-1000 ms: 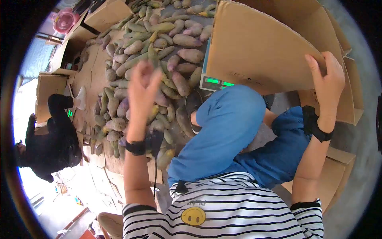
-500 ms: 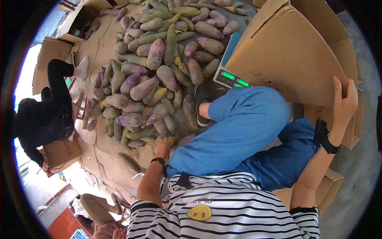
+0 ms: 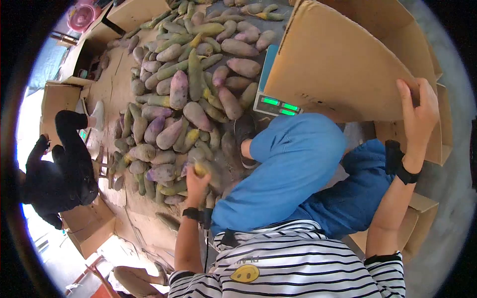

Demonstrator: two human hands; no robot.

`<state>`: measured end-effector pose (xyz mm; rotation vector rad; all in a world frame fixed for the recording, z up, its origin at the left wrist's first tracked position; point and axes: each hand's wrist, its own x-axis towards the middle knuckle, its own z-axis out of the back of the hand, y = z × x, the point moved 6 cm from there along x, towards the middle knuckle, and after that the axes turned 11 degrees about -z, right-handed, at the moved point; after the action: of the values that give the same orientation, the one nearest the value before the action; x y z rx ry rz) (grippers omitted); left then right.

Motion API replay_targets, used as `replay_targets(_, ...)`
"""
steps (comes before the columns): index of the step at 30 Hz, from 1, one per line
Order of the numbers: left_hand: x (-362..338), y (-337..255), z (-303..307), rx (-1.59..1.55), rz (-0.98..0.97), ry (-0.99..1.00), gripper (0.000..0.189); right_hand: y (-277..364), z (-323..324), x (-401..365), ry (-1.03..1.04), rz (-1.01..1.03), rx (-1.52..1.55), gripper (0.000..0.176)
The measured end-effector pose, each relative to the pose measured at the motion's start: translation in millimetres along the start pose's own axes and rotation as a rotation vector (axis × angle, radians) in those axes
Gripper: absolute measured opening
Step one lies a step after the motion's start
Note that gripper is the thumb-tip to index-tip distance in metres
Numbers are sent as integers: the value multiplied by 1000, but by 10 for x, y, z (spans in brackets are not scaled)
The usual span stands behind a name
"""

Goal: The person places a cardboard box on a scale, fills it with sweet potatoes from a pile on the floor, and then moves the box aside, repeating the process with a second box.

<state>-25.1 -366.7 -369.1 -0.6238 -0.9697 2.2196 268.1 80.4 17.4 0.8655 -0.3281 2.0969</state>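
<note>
My left hand (image 3: 198, 183) is closed round the yellowish end of a root vegetable (image 3: 202, 169) at the lower edge of a big heap of green, brown and purple root vegetables (image 3: 197, 115). The vegetable's body is smeared by motion. On the right, my right hand (image 3: 421, 107) grips the upper edge of a cardboard flap (image 3: 343, 64), thumb on one side and fingers on the other. Beneath that flap, a digital scale (image 3: 278, 105) shows green lit numbers; most of its platform is hidden.
At the left, a person in black (image 3: 64, 164) sits beside an open cardboard box (image 3: 89, 223). Another person's bent leg (image 3: 134, 280) shows at the bottom left. My knee (image 3: 318, 139) lies between my hands. A pink basin (image 3: 82, 17) is at the top left.
My left hand has moved up slightly and now holds a vegetable's end. My right hand keeps its grip on the flap. The view has shifted, and the person in black has raised an arm.
</note>
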Motion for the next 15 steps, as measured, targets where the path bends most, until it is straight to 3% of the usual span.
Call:
replay_targets(2, 429, -854, 295, -335, -103, -214, 48, 8, -2, 5, 33, -21, -8, 33)
replay_targets(5, 896, -2235, 931, -462, -295, -409, 44, 3, -4, 19, 61, -29, -17, 33)
replay_targets(7, 1086, -3011, 1225, -810, -567, -587, 40, -1, 16, 15, 51, -25, -27, 33)
replay_targets(10, 1301, -4205, 1421, -1124, -890, -519, 32, -16, 14, 9, 82, -48, -42, 34)
replay_targets(12, 1468, -4729, 1324, -946, -1198, -324, 33, 15, 27, 12, 47, -11, -19, 34)
replay_targets(13, 1382, -4906, 1279, -945, -1197, -330, 33, 25, 31, 11, 47, -6, -17, 34)
replay_targets(15, 1320, -5170, 1071, -755, -976, -214, 69, 22, 43, 0, 34, -12, -35, 34)
